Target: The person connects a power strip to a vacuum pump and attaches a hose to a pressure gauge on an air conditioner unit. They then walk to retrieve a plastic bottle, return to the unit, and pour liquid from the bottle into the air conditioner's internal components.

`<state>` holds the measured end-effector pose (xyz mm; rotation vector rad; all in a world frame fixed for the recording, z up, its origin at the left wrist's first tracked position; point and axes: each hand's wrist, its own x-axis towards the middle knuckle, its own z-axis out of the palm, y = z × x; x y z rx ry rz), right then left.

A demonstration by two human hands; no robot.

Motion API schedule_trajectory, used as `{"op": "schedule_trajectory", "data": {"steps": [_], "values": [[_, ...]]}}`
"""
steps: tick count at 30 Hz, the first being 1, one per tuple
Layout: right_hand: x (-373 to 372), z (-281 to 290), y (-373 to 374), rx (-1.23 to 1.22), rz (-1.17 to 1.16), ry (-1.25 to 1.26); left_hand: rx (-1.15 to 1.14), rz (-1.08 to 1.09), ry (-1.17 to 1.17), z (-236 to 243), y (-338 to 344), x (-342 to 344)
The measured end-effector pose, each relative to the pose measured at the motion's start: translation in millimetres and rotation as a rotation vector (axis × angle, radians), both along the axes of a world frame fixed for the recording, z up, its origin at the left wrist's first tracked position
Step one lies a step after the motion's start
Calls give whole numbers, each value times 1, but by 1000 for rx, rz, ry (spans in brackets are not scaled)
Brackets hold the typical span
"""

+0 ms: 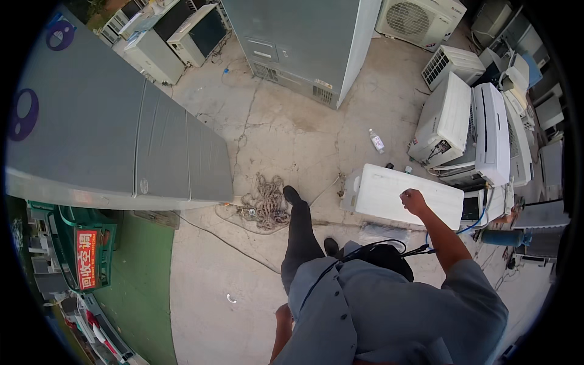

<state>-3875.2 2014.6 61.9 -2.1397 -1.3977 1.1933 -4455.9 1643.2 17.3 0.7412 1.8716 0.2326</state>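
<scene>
R hand is held out above white slab, fingers curled in, fist-like; whether slab is touched can't be told. L hand is part hidden by grey shirt, low at the person's L side; its grip can't be told. White slab is seen lying level, fwd & R of body, w/ plastic sheet spread just beside its near edge.

Way fwd is blocked by tall grey cabinet; L side is taken up by 2nd grey cabinet w/ purple decals. Rope heap is spread right by dark shoe, & thin cable is trailed across concrete floor nr it. R side is crowded by white AC units, packed close together; fan unit is stood farther fwd. Small bottle is seen on floor btwn slab & tall grey cabinet. Blue cylinder is placed past slab's R end, w/ blue hose nr it. Far L, green mat is bordered by green cart w/ red sign.
</scene>
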Motion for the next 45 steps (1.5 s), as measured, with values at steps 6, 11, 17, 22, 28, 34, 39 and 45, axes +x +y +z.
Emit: {"op": "schedule_trajectory", "data": {"steps": [6, 11, 17, 22, 28, 34, 39, 45], "values": [[-84, 14, 100, -107, 244, -234, -18, -291, 17, -38, 123, -62], [-121, 19, 92, -314, 172, -197, -347, 399, -259, -6, 316, -137], [-147, 13, 110, -271, -77, -217, -1, 549, -172, 32, 575, -281], [-150, 5, 115, -403, 8, -130, 273, 591, -82, 66, 695, -300], [-148, -17, 173, -326, -136, -147, -85, 247, -140, 70, 661, -226], [-124, -52, 192, -313, -208, -33, -400, -20, -140, 60, 585, -174], [-83, -59, 241, -280, -175, -112, -333, -237, -124, 40, 516, -197], [-32, -71, 230, -271, -357, -62, -376, -26, -48, 88, 661, -99]]}}
